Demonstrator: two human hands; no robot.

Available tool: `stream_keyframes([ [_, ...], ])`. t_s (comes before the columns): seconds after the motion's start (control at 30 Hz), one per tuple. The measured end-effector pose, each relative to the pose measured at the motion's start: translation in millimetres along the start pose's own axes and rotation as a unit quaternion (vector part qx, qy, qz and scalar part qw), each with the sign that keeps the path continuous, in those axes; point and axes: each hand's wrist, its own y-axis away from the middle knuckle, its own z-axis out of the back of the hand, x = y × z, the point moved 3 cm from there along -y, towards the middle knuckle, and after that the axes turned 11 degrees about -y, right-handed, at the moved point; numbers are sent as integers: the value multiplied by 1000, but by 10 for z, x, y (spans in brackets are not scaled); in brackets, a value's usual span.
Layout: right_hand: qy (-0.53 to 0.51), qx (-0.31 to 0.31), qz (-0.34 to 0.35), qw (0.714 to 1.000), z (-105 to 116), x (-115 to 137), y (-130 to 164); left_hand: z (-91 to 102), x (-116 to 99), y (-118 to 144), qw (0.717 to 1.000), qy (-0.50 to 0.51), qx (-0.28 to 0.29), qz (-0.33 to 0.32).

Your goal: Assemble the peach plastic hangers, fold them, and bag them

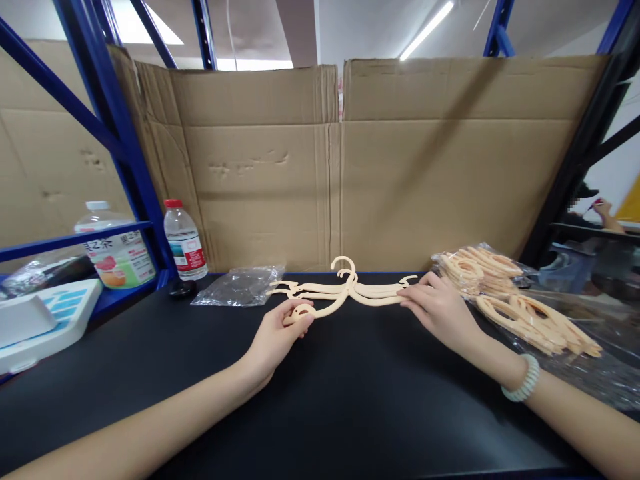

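Note:
A small stack of cream plastic hangers lies on the black tabletop, hooks pointing away from me. My left hand grips the end of one hanger that angles down and left out of the stack. My right hand rests with fingertips on the right ends of the stacked hangers, holding them down. A pale bead bracelet sits on my right wrist.
A pile of more cream hangers lies on clear plastic at the right. An empty clear bag lies behind my left hand. A water bottle, a larger drink bottle and a white tray stand left. Cardboard walls close the back.

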Motion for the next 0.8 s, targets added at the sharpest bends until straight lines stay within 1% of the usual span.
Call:
stream_keyframes([
  [0.13,91,-4,-2,996,8,112,13,-8,-27,13,1000,16,-11,13],
  [0.23,136,-24,19,990,47,173,-12,-14,-29,15,1000,24,-11,14],
  [0.33,146,-47,48,987,89,193,-39,-15,-6,8,1000,19,-12,11],
  [0.4,136,-45,59,988,94,192,-46,-13,6,5,1000,17,-16,9],
  [0.5,77,-24,30,996,71,172,-39,-9,3,7,999,23,-23,5],
  [0.6,-44,-24,-26,998,45,133,-25,-12,-14,15,999,27,-18,1],
  [0.7,-171,-58,-70,981,32,75,-22,-14,-29,20,999,31,-16,0],
  [0.77,-247,-71,-117,959,10,14,-23,-13,-39,23,999,34,-17,-2],
  [0.8,-288,-67,-145,944,-11,-19,-22,-13,-43,23,999,35,-17,-3],
])
